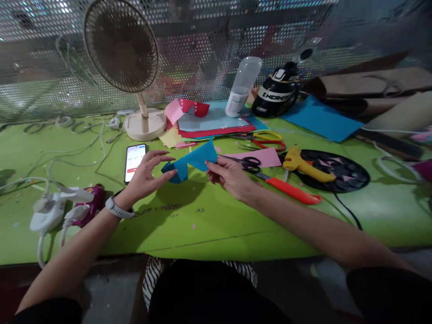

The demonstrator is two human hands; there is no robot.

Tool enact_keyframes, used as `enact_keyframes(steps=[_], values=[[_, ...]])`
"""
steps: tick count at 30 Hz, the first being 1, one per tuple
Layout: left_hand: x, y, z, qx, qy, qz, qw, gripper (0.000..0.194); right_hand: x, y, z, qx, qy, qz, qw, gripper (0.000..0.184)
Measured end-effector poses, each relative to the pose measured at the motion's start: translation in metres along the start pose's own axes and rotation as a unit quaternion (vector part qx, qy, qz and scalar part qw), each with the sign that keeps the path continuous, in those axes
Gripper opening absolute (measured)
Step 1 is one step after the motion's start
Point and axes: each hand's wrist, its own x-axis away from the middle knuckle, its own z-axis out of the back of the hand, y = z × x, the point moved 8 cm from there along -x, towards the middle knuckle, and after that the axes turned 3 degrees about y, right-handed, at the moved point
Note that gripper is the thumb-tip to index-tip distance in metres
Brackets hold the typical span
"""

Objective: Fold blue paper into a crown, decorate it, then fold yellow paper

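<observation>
A folded strip of blue paper is held up over the green table, with a notch along its lower edge and a bent left end. My right hand pinches its right end between thumb and fingers. At the bent left end, my left hand has its fingers spread apart, and its thumb tip lies against or just in front of the paper. A red and pink folded paper piece of similar shape sits behind, on a stack of coloured sheets.
Behind stand a fan, a clear bottle and a black jug. To the right lie black scissors, orange-yellow scissors, a red-handled cutter and a yellow glue gun. A phone and power strips lie left.
</observation>
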Motion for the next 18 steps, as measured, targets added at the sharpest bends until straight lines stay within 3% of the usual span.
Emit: enact_keyframes(steps=[3, 10, 18], values=[[-0.002, -0.012, -0.004, -0.02, 0.004, -0.012, 1.0, 0.018, -0.003, 0.009, -0.002, -0.006, 0.004, -0.031, 0.999, 0.036], [-0.012, -0.041, -0.008, -0.018, -0.014, 0.032, 0.999, 0.014, 0.003, 0.02, 0.0, 0.063, -0.015, -0.121, 0.99, 0.005], [-0.011, -0.05, -0.009, -0.067, 0.008, 0.024, 0.997, 0.019, 0.0, 0.012, 0.009, 0.121, -0.057, -0.075, 0.988, 0.014]])
